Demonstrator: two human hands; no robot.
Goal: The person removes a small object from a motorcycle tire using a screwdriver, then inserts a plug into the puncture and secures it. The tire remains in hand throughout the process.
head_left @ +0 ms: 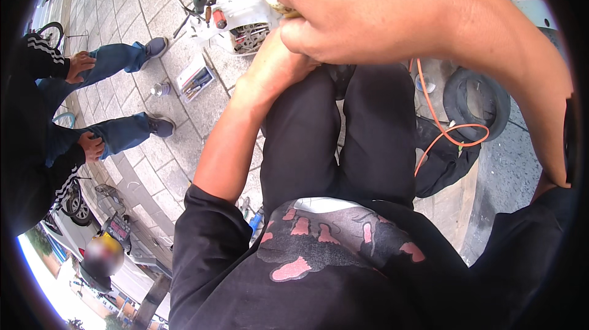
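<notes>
At the top, my right hand (340, 8) curls its fingers around a small brass-coloured object (277, 6), mostly covered. My left hand (291, 60) is directly beneath it, its fingers hidden behind the right hand. Just left of both is a white plastic holder (230, 5) with a red-handled tool (219, 19), a dark green round piece (200, 0) and several metal tools (251, 37).
Another person (21, 121) stands at left on paving. Nearby are a tool box (182, 78) and a small bottle (161, 89). A black tyre (491, 109), orange hose (427, 97) and black cloth (438, 176) lie right of my legs. A blue tool (254, 224) lies lower left.
</notes>
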